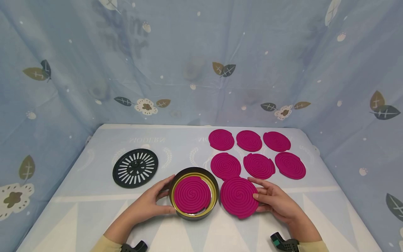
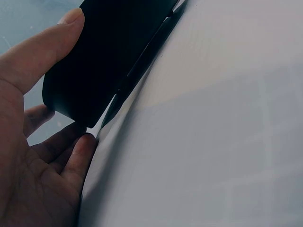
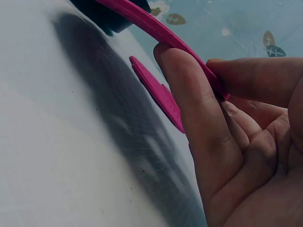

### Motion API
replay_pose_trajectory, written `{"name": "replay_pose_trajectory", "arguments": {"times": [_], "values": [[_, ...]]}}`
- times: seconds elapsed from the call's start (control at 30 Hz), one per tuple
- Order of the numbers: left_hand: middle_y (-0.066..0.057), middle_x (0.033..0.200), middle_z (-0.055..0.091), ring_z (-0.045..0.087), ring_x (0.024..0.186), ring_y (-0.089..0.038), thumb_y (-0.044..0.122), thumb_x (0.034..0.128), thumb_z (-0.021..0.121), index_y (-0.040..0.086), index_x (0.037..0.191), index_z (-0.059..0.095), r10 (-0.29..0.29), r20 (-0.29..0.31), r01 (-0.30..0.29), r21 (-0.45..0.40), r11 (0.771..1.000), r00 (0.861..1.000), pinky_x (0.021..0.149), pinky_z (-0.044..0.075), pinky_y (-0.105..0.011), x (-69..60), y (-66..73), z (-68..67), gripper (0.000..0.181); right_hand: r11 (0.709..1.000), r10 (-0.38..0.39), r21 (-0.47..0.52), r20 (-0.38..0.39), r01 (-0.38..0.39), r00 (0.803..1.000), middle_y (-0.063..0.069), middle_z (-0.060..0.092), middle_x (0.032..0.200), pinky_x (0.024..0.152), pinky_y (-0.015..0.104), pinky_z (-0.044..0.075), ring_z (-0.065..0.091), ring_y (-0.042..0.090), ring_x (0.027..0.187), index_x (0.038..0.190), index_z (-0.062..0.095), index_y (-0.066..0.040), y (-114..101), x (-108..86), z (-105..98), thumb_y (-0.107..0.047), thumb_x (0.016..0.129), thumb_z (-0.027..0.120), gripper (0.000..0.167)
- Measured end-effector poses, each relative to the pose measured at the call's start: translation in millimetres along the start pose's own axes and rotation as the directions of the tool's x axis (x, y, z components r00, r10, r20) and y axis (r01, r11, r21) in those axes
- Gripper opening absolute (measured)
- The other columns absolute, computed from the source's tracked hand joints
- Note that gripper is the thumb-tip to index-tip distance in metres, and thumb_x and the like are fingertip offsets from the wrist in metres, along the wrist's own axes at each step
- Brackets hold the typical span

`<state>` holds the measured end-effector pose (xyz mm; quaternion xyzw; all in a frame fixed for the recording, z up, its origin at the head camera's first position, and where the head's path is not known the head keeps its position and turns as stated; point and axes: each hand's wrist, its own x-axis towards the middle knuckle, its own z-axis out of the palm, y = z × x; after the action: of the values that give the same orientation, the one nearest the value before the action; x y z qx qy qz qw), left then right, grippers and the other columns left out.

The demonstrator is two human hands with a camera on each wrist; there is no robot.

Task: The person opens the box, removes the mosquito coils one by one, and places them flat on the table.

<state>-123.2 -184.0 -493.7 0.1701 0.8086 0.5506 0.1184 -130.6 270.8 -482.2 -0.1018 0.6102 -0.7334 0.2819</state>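
Observation:
My left hand (image 1: 155,200) grips the left side of a round dark tin (image 1: 194,219) with a yellow inside, thumb at the near side and fingers behind. In the left wrist view the thumb presses the wall of the tin (image 2: 104,56). A magenta mosquito coil (image 1: 192,194) lies inside the tin. Just right of the tin, my right hand (image 1: 277,201) pinches another mosquito coil (image 1: 238,196) by its right edge. The right wrist view shows this coil (image 3: 156,29) between thumb and fingers, raised off the table with a shadow below.
Several more magenta coils (image 1: 225,166) lie flat in two rows at the back right of the table. A black slotted lid (image 1: 135,168) with a small knob lies left of the tin. Patterned blue cloth (image 1: 201,70) hangs behind and at both sides.

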Motion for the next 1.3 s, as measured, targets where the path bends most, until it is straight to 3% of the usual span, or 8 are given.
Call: {"name": "replay_pose_trajectory", "arguments": {"times": [0.33, 0.53, 0.9, 1.13, 1.3], "values": [[0.007, 0.153, 0.038, 0.038, 0.139, -0.014, 0.035, 0.0654, 0.093, 0.028, 0.154, 0.034, -0.002, 0.003, 0.002, 0.007, 1.000, 1.000, 0.111, 0.041, -0.026, 0.3, -0.4, 0.2, 0.107, 1.000, 0.026, -0.002, 0.040, -0.026, 0.999, 0.021, 0.062, 0.115, 0.074, 0.044, 0.063, 0.070, 0.028, 0.093, 0.156, 0.021, -0.003, 5.6, 1.2, -2.7, 0.000, 0.100, 0.052, 0.063], [0.007, 0.153, 0.038, 0.038, 0.139, -0.014, 0.038, 0.0656, 0.092, 0.029, 0.154, 0.033, -0.007, 0.006, 0.006, 0.022, 1.000, 1.000, 0.111, 0.041, -0.026, 0.1, -1.0, -0.6, 0.106, 0.999, 0.047, 0.000, 0.071, -0.047, 0.996, 0.026, 0.061, 0.121, 0.076, 0.046, 0.062, 0.069, 0.031, 0.095, 0.156, 0.022, -0.004, 10.4, 1.6, -3.7, -0.001, 0.100, 0.053, 0.063], [0.007, 0.153, 0.038, 0.038, 0.139, -0.013, 0.036, 0.0662, 0.092, 0.031, 0.154, 0.033, 0.000, 0.006, 0.000, 0.012, 1.000, 1.000, 0.111, 0.041, -0.026, 0.4, -1.0, 0.4, 0.106, 0.996, 0.087, -0.005, 0.018, -0.087, 0.996, 0.025, 0.063, 0.117, 0.073, 0.041, 0.064, 0.071, 0.029, 0.090, 0.151, 0.025, -0.002, 8.6, 2.0, -1.6, -0.003, 0.099, 0.056, 0.060], [0.006, 0.153, 0.038, 0.038, 0.139, -0.014, 0.034, 0.0673, 0.092, 0.026, 0.155, 0.033, 0.010, 0.011, -0.010, 0.007, 1.000, 1.000, 0.111, 0.041, -0.026, 0.5, -1.5, 0.0, 0.106, 0.993, 0.116, -0.010, -0.005, -0.116, 0.993, 0.026, 0.060, 0.124, 0.078, 0.044, 0.063, 0.069, 0.031, 0.098, 0.153, 0.024, -0.001, 7.0, 0.8, -0.8, -0.005, 0.099, 0.058, 0.065], [0.006, 0.153, 0.038, 0.038, 0.139, -0.013, 0.032, 0.0677, 0.092, 0.026, 0.155, 0.033, 0.018, 0.012, -0.018, 0.002, 1.000, 1.000, 0.111, 0.041, -0.026, 0.0, -0.7, 0.0, 0.105, 0.992, 0.112, -0.053, -0.010, -0.112, 0.994, 0.025, 0.062, 0.124, 0.083, 0.045, 0.061, 0.069, 0.028, 0.099, 0.153, 0.023, 0.006, 5.7, 0.3, -0.5, -0.005, 0.099, 0.059, 0.065]]}}
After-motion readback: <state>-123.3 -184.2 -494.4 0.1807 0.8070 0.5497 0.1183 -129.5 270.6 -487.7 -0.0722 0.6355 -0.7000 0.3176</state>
